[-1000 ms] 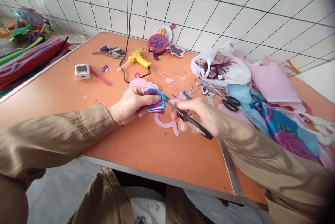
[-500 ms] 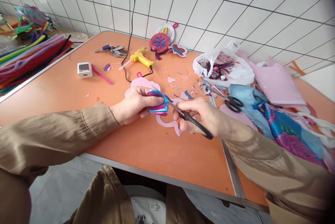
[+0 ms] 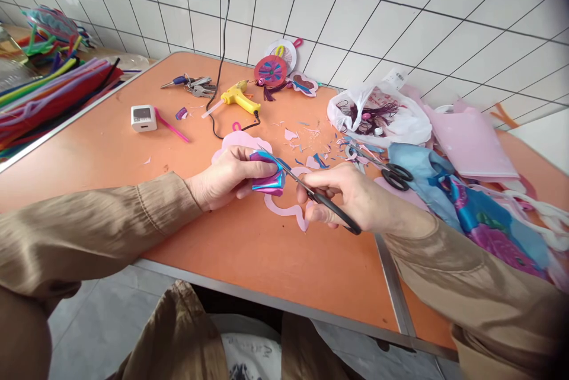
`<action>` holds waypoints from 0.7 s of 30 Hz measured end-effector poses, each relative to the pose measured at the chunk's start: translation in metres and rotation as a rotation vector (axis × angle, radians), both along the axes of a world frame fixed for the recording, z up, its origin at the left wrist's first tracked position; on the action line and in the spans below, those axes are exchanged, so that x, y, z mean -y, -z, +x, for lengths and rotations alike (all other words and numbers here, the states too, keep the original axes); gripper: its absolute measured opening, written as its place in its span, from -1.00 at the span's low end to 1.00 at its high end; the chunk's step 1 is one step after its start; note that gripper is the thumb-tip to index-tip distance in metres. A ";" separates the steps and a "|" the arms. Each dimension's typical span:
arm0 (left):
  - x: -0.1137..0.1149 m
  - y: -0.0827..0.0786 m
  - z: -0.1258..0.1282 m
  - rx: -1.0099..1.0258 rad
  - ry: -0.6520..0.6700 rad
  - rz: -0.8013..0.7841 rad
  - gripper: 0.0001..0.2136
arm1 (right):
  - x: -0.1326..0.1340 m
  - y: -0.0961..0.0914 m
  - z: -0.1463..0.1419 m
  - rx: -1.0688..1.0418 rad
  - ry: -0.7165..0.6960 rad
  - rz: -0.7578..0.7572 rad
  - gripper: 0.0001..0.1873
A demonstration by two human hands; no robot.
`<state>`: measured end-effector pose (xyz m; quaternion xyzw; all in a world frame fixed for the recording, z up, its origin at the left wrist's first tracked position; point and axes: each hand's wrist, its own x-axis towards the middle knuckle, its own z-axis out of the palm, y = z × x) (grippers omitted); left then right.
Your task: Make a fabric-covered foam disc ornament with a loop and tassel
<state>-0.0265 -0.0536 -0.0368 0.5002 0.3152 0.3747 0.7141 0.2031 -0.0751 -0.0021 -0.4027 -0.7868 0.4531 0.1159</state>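
Between thumb and fingers, my left hand pinches a small folded piece of shiny blue and purple fabric. My right hand grips black-handled scissors, whose blades point up and left and lie along the fabric's top right edge. Whether the blades are fully closed is hard to see. A pink scalloped cutout with a small loop lies behind my left hand. Under and beside the fabric is a curvy pink offcut strip, partly covered by my right hand.
A yellow glue gun, keys and a white plug adapter sit at the back left. Scraps, a white plastic bag, a second pair of scissors and blue floral fabric occupy the right. Pipe cleaners lie far left.
The scissors and my right hand have shifted very slightly, and the fabric's lower folds sit at a slightly different angle. My left hand still pinches the fabric in nearly the same place.
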 end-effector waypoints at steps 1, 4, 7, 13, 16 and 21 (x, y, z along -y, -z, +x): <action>0.000 0.000 0.000 0.000 0.004 -0.003 -0.72 | 0.000 0.000 0.000 -0.001 -0.001 -0.007 -0.44; 0.000 -0.001 0.000 0.013 0.020 -0.012 -0.73 | 0.000 -0.001 0.001 -0.008 -0.017 -0.019 -0.43; 0.001 -0.001 0.000 0.025 0.047 -0.014 -0.70 | 0.000 -0.002 0.002 -0.026 -0.043 -0.029 -0.40; 0.000 -0.001 0.000 0.033 0.111 -0.006 -0.64 | 0.000 0.002 0.000 -0.035 -0.069 0.005 -0.36; 0.001 -0.002 0.000 0.003 0.104 -0.015 -0.65 | 0.000 0.004 -0.001 -0.011 -0.072 0.077 -0.39; 0.004 -0.004 0.000 -0.065 0.129 -0.026 -0.69 | 0.002 0.002 -0.002 0.048 -0.097 0.204 -0.47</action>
